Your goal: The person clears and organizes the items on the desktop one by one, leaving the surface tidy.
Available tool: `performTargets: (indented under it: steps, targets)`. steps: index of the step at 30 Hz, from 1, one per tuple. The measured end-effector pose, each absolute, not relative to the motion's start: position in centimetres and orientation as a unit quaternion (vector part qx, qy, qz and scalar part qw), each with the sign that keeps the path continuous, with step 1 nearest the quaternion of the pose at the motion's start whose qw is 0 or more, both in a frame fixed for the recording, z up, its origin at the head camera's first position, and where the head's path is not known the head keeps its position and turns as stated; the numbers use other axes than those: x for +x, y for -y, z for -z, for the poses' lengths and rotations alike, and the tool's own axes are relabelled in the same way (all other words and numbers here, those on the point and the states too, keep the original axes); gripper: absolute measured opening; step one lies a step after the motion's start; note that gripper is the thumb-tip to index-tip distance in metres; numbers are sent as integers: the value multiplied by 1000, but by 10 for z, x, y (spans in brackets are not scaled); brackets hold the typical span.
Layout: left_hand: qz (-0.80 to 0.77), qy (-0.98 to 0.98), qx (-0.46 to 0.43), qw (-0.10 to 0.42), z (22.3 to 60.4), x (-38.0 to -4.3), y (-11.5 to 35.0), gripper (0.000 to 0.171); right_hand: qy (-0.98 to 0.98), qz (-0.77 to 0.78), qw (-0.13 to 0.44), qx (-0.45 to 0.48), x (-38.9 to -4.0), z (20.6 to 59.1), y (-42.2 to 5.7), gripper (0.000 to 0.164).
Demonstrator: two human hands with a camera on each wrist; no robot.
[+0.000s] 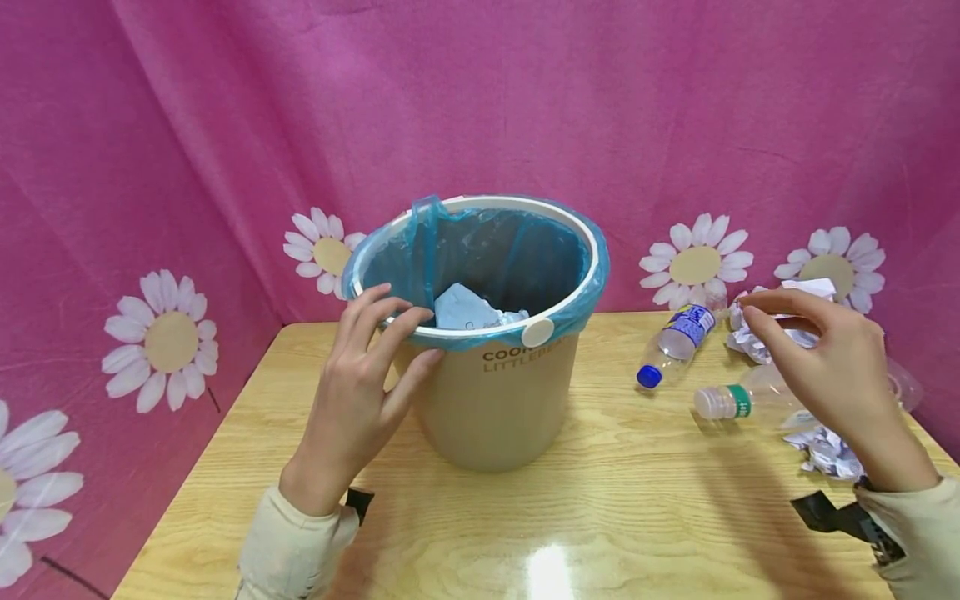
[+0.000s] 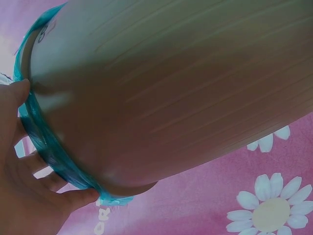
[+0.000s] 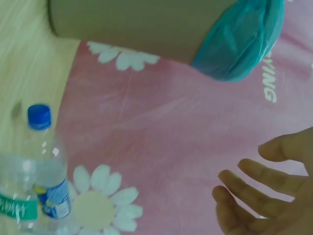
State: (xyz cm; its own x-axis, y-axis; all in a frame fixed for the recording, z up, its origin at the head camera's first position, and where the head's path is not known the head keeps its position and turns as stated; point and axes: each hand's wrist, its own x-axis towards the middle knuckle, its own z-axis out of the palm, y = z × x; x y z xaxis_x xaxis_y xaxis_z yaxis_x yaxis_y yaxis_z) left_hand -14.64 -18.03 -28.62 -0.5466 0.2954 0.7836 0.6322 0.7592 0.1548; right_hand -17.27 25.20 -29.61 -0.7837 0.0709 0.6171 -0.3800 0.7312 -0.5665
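Observation:
A beige trash bin [image 1: 495,408], lined with a blue plastic bag [image 1: 588,308], stands on the table. My left hand [image 1: 367,375] holds its near-left rim, thumb outside and fingers over the edge; the left wrist view shows the hand [image 2: 29,191] around the bag-covered rim. Crumpled light paper [image 1: 465,308] lies inside the bin. Over the table's right side hovers my right hand [image 1: 840,367], fingers loosely bent and nothing in them. Below and beside it are a clear bottle with a green label [image 1: 765,392] and crumpled white paper [image 1: 825,450].
A bottle with a blue cap [image 1: 678,342] lies right of the bin. More crumpled paper [image 1: 750,337] sits at the back right, partly behind my right hand. A pink curtain [image 1: 480,100] with daisies encloses the wooden table [image 1: 637,517] at the back and sides.

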Motion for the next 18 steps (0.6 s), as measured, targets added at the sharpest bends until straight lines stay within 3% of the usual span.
performTargets:
  steps: [9,18]
  targets:
    - [213,852,-273,393,287,-146,180,41,917,-281,262,104,-175,313,-280,36]
    - [212,851,-274,395,286,-147,179,41,931,-219,201,213,-199,342,-296,46]
